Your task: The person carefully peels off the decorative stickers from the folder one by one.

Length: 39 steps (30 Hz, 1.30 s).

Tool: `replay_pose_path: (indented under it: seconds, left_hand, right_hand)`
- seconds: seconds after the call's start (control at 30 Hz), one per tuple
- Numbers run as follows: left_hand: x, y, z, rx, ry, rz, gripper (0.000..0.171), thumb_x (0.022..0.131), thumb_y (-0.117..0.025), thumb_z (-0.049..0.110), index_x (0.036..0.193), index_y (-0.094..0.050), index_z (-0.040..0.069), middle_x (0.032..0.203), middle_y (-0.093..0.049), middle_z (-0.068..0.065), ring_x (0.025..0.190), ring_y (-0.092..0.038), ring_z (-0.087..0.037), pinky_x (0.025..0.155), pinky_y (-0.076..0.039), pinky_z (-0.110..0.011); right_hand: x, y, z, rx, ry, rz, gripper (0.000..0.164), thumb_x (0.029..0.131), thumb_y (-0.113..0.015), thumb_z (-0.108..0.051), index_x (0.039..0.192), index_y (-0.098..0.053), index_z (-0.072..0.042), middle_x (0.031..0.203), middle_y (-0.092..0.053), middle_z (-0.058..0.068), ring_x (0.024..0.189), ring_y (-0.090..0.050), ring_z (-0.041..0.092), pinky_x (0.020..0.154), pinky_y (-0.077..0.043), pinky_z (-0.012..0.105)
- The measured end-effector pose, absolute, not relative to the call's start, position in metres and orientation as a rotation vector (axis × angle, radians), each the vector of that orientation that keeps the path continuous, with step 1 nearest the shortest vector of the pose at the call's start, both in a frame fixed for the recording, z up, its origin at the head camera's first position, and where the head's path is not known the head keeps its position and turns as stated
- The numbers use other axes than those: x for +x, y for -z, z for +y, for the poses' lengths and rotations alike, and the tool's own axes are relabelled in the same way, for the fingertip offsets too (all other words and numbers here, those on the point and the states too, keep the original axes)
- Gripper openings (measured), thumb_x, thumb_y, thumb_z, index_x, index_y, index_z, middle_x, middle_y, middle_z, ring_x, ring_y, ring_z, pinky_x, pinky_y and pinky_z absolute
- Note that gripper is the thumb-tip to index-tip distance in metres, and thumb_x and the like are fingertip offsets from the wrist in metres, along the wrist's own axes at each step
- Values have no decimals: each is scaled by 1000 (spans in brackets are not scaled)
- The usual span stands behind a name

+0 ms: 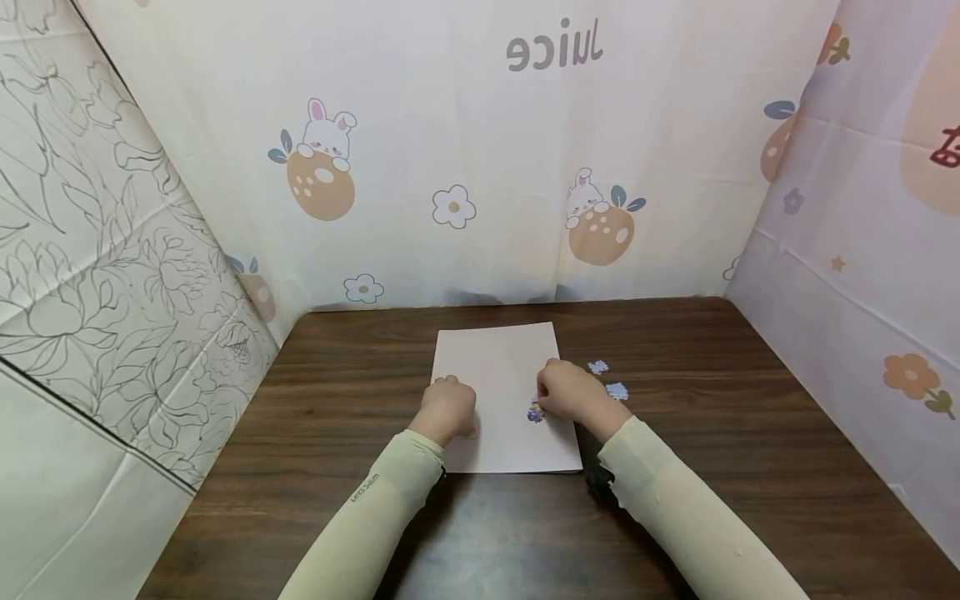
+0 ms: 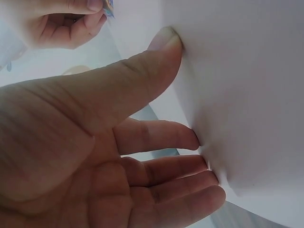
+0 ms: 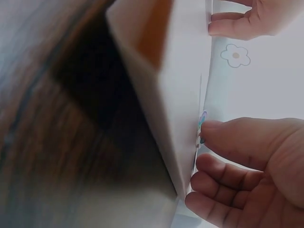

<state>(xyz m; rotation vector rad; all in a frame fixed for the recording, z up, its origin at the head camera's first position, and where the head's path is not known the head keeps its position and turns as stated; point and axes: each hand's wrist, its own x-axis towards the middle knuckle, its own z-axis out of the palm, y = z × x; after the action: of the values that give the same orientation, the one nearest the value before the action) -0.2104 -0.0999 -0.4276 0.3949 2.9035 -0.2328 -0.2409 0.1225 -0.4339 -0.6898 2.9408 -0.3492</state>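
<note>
A white rectangular board (image 1: 498,367) lies on the table, raised a little above the wood. My left hand (image 1: 447,408) rests on its left part; in the left wrist view the thumb (image 2: 166,47) and fingertips touch the white surface, with nothing held between them. At the board's right side, my right hand (image 1: 567,390) pinches a small colourful puzzle piece (image 1: 535,413), purple and yellow with knobby edges. The right wrist view shows the thumb (image 3: 213,127) against this piece (image 3: 202,124), with the index finger hidden behind it and the other fingers curled near the board.
Two pale blue puzzle pieces, one farther back (image 1: 597,367) and one closer (image 1: 617,391), lie on the dark wooden table (image 1: 345,375) right of the board. A printed curtain (image 1: 465,125) hangs behind the table's back edge. The board's near end shows an orange patch (image 3: 154,38).
</note>
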Motion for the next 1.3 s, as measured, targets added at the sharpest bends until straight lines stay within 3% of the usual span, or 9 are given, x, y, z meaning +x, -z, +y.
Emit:
replay_pose_path:
  seconds: [1.3]
  left_hand:
    - [-210,426,-98,398,254,2890,42,80,-87,41,102,-78,6,106,-69,-13,98,-63,-28,82,-57,-41]
  right_hand:
    - [-234,437,147,-721,352,2928,20,92,-76,-14,74,-66,-14,86,-54,2,72,-51,16,62,-46,30]
